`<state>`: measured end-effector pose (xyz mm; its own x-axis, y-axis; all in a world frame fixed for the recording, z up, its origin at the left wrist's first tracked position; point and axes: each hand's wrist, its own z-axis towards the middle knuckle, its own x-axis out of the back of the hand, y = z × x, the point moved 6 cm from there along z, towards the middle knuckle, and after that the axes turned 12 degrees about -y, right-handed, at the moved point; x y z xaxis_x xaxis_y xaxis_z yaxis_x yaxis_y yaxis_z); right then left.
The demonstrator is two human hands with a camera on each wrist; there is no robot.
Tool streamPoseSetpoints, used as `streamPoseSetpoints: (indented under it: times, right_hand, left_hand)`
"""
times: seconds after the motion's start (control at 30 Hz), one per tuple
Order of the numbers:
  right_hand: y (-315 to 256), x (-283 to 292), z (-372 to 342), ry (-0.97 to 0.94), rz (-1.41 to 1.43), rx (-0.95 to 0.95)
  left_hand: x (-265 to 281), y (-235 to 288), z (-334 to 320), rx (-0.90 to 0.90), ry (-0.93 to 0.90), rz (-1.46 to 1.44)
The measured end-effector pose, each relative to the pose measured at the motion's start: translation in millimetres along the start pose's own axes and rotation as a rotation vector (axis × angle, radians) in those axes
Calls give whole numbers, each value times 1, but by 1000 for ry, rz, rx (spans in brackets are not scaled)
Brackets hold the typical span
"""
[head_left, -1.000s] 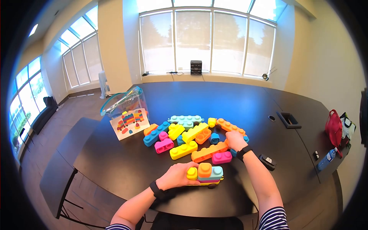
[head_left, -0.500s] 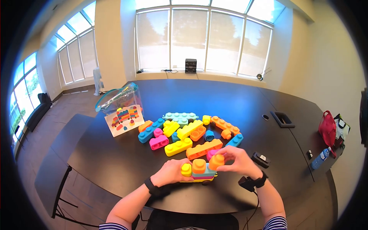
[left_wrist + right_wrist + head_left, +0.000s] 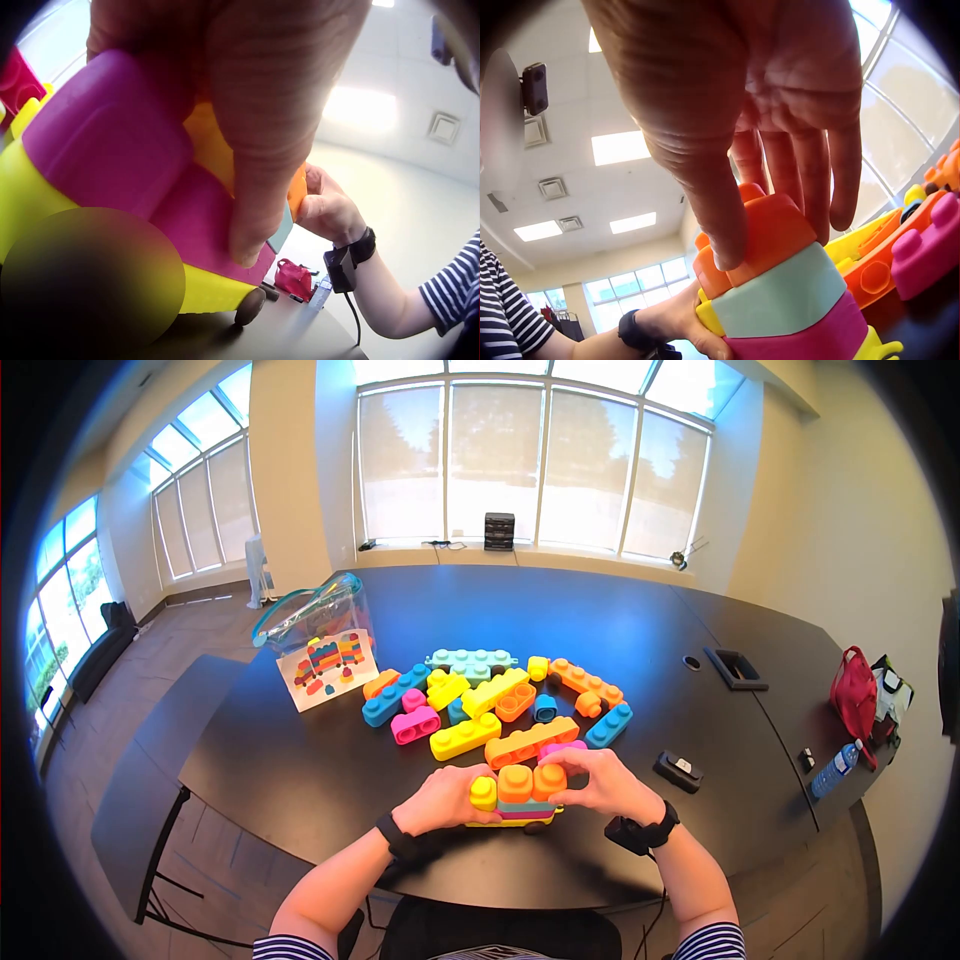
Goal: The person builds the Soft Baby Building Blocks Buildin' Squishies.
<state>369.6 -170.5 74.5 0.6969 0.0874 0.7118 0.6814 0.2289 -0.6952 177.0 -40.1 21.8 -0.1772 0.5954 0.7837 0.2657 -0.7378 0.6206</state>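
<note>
Fingers and thumb of the right hand (image 3: pixel 603 785) clamp on an orange block (image 3: pixel 550 781), which touches the light-blue block (image 3: pixel 780 292) of the toy car (image 3: pixel 528 814); the left hand (image 3: pixel 437 800) grips the car's other end, its thumb against the magenta layer (image 3: pixel 202 225); the toy car is on the dark table (image 3: pixel 300 780), just nearer the person than the long orange block (image 3: pixel 530 742); whether the clamped block sits fully down, I cannot tell.

Navy-and-white striped sleeves, the left sleeve (image 3: pixel 292 948) at bottom left of the head view, the right sleeve (image 3: pixel 712 942) at bottom right. Both the left hand (image 3: pixel 442 801) and right hand (image 3: pixel 602 784) are bare, each wrist wearing a black band (image 3: pixel 395 836); a boxy black device (image 3: pixel 340 270) with a thin black cable (image 3: pixel 353 319) sits at the right one.
</note>
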Motion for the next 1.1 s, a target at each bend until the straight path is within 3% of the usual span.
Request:
streamPoseSetpoints:
  times: [0.3, 0.4, 0.47, 0.53, 0.6, 0.63, 0.7, 0.97, 1.1]
  right_hand:
    - [-3, -8, 7, -21, 86, 23]
    - [-7, 2, 19, -261, 101, -55]
    - [-7, 25, 34, -349, 12, 12]
    - [-7, 57, 61, -199, -56, -50]
    - [2, 84, 94, -145, -48, -236]
    - [18, 93, 118, -19, -181, -68]
    - [27, 95, 161, -68, -314, -6]
    - [27, -19, 335, -405, -413, 61]
    - [29, -85, 396, -433, -433, 106]
  left_hand:
    - [8, -9, -20, 94, -33, 109]
    - [9, -21, -29, 124, -40, 105]
    - [14, -27, -35, 145, -47, 117]
    - [20, -31, -42, 150, -38, 94]
    - [25, -40, -49, 136, -40, 63]
    - [29, -41, -53, 115, -27, 32]
    - [30, -54, -60, 146, -46, 39]
    - [39, -74, -76, 160, -61, 2]
    - [42, -85, -81, 183, -74, 19]
